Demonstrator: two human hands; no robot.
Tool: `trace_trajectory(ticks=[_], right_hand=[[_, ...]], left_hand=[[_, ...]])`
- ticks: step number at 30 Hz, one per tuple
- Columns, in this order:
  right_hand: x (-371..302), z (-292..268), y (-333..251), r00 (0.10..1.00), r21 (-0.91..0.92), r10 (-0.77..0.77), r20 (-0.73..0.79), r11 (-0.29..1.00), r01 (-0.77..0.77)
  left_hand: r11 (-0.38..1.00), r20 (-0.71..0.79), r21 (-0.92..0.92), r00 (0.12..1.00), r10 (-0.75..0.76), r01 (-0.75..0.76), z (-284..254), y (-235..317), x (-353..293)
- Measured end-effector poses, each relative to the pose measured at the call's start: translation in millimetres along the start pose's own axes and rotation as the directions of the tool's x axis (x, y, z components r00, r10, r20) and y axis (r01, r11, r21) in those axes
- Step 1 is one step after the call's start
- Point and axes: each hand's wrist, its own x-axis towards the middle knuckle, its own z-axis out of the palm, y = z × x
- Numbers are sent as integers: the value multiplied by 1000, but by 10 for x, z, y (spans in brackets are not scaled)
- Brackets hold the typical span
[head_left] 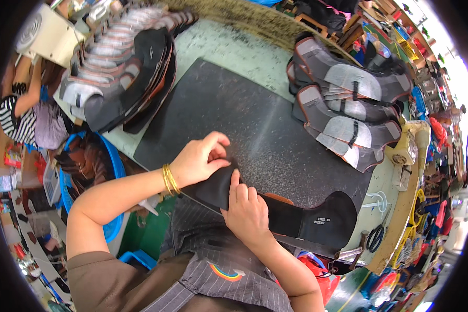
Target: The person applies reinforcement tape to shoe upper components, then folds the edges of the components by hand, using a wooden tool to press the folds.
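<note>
A black shoe upper (317,221) lies along the near edge of a dark work mat (203,99), its wide end to the right with small pale print. Its left part is bent up under my hands. My left hand (200,158), with gold bangles at the wrist, has curled fingers and its thumb at the raised edge of the upper. Facing it, my right hand (244,205) holds the folded part, index finger stretched along the fold and the other fingers bent. A strip of orange-brown edge shows beyond my right hand. The undersides of both hands are hidden.
A fanned stack of grey and black uppers (125,78) stands far left, more stacked uppers (348,99) far right. A blue basket (114,179) holds dark pieces at left. A hammer (356,252) lies at the near right table edge. Another person (28,112) sits at far left.
</note>
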Motion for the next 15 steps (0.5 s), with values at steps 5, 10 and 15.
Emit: trace_trajectory(ticks=[5, 10, 15], right_hand=[[139, -172, -80, 987, -19, 41, 153, 999, -39], [137, -159, -113, 986, -114, 63, 153, 992, -46], [-236, -148, 81, 993, 8, -109, -45, 994, 110]], left_hand=[[1000, -92, -17, 996, -15, 13, 28, -54, 74], [707, -67, 604, 860, 505, -368, 24, 95, 89], [826, 228, 185, 841, 491, -532, 191, -113, -362]])
